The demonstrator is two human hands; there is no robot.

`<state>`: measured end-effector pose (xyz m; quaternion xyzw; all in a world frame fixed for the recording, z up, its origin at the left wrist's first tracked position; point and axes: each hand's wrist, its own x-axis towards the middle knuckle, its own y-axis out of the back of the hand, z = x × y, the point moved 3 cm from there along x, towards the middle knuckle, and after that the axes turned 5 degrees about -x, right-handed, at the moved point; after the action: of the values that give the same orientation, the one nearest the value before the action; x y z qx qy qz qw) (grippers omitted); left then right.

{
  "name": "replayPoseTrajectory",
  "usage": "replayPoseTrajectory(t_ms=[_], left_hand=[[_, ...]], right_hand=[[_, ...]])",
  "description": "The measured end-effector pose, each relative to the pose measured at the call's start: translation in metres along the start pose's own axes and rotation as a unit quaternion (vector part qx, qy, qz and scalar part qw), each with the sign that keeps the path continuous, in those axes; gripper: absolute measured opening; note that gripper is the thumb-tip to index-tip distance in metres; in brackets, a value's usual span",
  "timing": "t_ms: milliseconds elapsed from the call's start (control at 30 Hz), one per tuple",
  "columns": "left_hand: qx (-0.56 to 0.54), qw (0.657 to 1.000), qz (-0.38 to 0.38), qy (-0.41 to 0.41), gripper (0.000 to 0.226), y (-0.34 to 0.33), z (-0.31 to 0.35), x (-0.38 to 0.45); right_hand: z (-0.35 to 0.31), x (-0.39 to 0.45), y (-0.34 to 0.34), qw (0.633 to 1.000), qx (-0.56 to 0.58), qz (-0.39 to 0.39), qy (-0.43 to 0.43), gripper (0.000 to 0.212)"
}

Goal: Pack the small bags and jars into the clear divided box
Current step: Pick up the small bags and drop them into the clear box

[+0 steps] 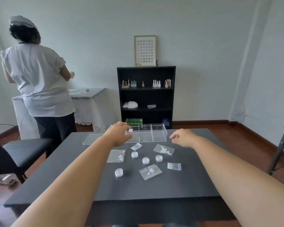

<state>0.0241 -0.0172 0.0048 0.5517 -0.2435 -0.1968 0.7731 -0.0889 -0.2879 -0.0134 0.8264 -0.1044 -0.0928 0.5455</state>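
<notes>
Broadly, the dark table (179, 185) carries everything, and the clear divided box (159, 133) sits at its far edge with its long axis running left to right, directly between the two outstretched hands. Its flat clear lid (93, 138) lies on the table to the outside of the left hand (119, 132), which reaches up against the box's left end; its fingers are loosely spread and hold nothing that I can make out, though a small pale square shows just past the fingertips and I cannot tell whether it is a label or a loose piece. The right hand (184, 137) hovers just off the box's right end, fingers curled downward and relaxed, also holding nothing.

All the goods lie nearer the body than both hands, so the coming move is a pull back toward the wearer and then a short carry forward into a compartment. Largest first: the beaded bag (164, 150) lies just below and inside of the right hand, the nearest item to it. Another bag with white and red beads (116, 156) lies under the left forearm's inner side. A third beaded bag (150, 172) and a plain small bag (174, 166) lie further back. The smallest bag (136, 146) lies just below the left hand, close to the box front. Four round jars (145, 160) stand scattered between the bags, none yet in the box.
</notes>
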Motion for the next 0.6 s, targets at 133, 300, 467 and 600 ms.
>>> replayPoseTrajectory(t_ms=[133,300,467,600], left_hand=[[-0.025,0.996,-0.049,0.066,0.038,-0.012,-0.029,-0.020],[-0.008,0.982,-0.106,0.156,0.052,-0.031,-0.054,-0.029],[-0.024,0.983,-0.078,0.167,0.076,-0.045,-0.060,-0.020],[-0.047,0.982,-0.056,0.174,0.072,-0.053,-0.062,-0.012]], right_hand=[[0.008,-0.002,-0.012,1.000,0.000,-0.016,-0.016,0.029],[0.008,0.007,-0.029,0.999,0.029,-0.020,-0.024,0.029],[0.002,0.024,-0.042,0.999,0.038,-0.035,-0.017,0.040],[-0.004,0.036,-0.045,0.998,0.014,-0.064,-0.008,0.056]])
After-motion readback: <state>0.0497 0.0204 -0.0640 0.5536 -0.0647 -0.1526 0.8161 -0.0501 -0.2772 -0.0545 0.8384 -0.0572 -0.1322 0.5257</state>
